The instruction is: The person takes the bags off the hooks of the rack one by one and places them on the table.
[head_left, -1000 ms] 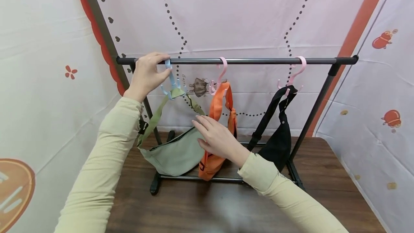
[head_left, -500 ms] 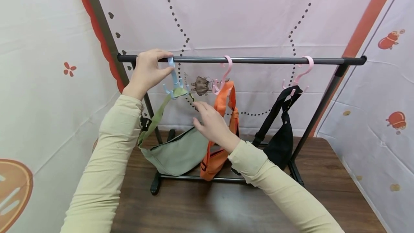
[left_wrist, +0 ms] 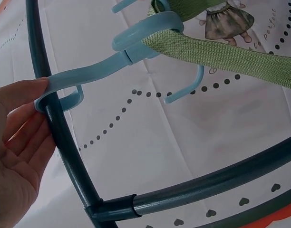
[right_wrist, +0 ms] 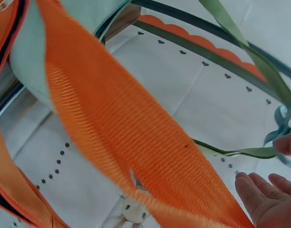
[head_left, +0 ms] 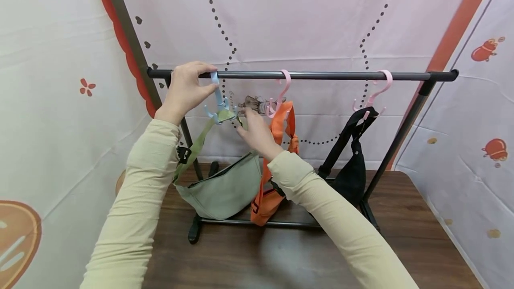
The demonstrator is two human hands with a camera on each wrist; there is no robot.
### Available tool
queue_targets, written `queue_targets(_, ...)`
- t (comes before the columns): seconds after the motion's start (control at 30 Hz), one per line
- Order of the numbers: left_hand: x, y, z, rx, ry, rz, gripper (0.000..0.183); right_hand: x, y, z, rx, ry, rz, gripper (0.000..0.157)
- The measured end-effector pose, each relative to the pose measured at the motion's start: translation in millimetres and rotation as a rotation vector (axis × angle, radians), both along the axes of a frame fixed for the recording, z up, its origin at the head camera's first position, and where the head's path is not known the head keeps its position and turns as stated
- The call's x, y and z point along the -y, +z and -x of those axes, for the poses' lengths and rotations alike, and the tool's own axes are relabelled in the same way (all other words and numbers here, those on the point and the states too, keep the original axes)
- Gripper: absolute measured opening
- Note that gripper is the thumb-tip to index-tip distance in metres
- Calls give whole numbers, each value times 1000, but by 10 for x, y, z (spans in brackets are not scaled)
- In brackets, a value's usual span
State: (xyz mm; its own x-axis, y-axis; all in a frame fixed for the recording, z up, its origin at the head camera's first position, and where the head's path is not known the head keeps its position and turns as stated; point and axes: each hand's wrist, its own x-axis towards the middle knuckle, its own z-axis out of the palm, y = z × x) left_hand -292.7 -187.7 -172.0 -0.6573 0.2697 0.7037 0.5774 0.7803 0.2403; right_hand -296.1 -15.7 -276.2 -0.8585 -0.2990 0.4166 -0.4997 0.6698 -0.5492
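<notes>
My left hand [head_left: 185, 89] pinches the upper part of a light blue multi-prong hook [left_wrist: 95, 69] where it sits over the black rail [head_left: 333, 75]. In the left wrist view its thumb presses the hook and the other fingers lie behind the rail. A green strap [left_wrist: 231, 57] loops over the hook's prongs, with the sage green sling bag [head_left: 225, 186] hanging below. My right hand [head_left: 259, 134] is raised beside the prongs. In the right wrist view its fingers [right_wrist: 252, 190] are extended, thumb at the blue hook, close to the strap, and they grip nothing visible.
An orange bag [head_left: 265, 208] hangs from a pink hook [head_left: 286, 87], its strap crossing near my right wrist. Farther right, a black bag [head_left: 351, 177] hangs from another pink hook [head_left: 381, 90]. The rack stands on a brown wooden table [head_left: 225, 262] before a printed cloth backdrop.
My right hand has moved up and left, from in front of the green and orange bags to beside the blue hook's prongs. My left hand stays on the blue hook.
</notes>
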Motion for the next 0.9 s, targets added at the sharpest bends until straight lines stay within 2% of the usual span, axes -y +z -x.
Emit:
queue_targets(0.13,-9,-12,3,13,6,-11,31,45,-18,127,34,-8,40,38)
queue_targets(0.33,-26,-24,0,23,24,-31,32,75,-87,203,40,-27,47,34)
queue_targets(0.6,-20,9,-13,59,34,-51,33,145,-154,301,-43,-36,43,22)
queue_targets(0.77,-30,13,-29,81,47,-49,33,152,-198,362,-96,-27,99,9)
queue_targets(0.9,-30,16,-44,87,54,-51,34,146,-208,381,-135,-29,142,9)
